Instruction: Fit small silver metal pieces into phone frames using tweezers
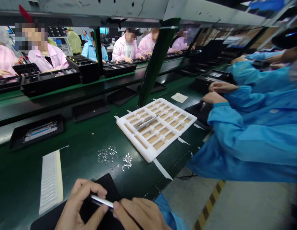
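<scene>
Fingers (99,187) of the left hand (73,204) are clamped on a slim silver-edged piece (102,201), thumb below, index curled over. Right hand (140,212) meets its other end, fingers bunched and pinching there. I see the piece held slanted above a black mat (109,187) at the near edge of the green worktop (83,163); its underside is hidden from me.

Left of the mat, a white ribbed sheet (48,182) with a pale yellow edge lies flat. Beyond the hands I note small shiny metal bits in two loose clusters: a wider, sparser one (107,156), and a tighter, brighter one (127,160) just right of it.

Farther on, a white foam tray (152,155), gridded with slots, sits slantwise; a long silver bar (148,121) rests across it. White tape strips (163,169) show around its border. To the left, a black tray (14,140) holds a flat silver frame (40,131). Paper scrap (179,97) lies beyond the foam tray.

On my right, a co-worker in blue sleeves (244,127), hands (219,91) close together.

Past the green post (158,60), I make out a row of co-workers in pink jackets (118,48), behind black bins (51,81).
</scene>
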Demonstrator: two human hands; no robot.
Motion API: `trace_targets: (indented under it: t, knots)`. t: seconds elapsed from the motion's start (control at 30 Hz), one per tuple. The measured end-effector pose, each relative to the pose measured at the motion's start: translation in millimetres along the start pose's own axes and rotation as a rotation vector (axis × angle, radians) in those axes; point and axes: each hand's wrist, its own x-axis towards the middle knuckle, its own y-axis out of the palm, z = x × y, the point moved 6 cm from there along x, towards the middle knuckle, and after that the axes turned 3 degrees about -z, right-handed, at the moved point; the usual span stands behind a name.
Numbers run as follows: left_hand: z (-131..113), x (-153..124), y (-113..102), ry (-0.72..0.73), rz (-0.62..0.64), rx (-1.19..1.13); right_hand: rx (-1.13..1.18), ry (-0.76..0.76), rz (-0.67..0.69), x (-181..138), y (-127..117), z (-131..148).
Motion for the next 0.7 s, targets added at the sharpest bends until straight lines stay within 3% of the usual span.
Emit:
trace_targets:
  t: [0.07, 0.17, 0.27, 0.33, 0.47, 0.7]
  knots:
    - [2, 1, -4, 0.031, 0.024, 0.026, 0.117, 0.172, 0.038, -2, 3, -9]
    - [17, 0, -13, 0.003, 0.104, 0.045, 0.479, 0.615, 0.257, -12, 22, -32]
    - [48, -3, -19, -0.237, 0.107, -0.077, 0.814, 1.106, 0.478, -34, 48, -47]
    - [65, -7, -11, -0.397, 0.124, -0.231, 0.929, 1.323, 0.600, -47, 60, -50]
    - [76, -12, 12, -0.526, 0.164, -0.396, 0.952, 1.441, 0.676, -56, 67, -56]
    - [63, -3, 7, -0.368, 0.146, -0.304, 0.989, 1.461, 0.750, -53, 60, -55]
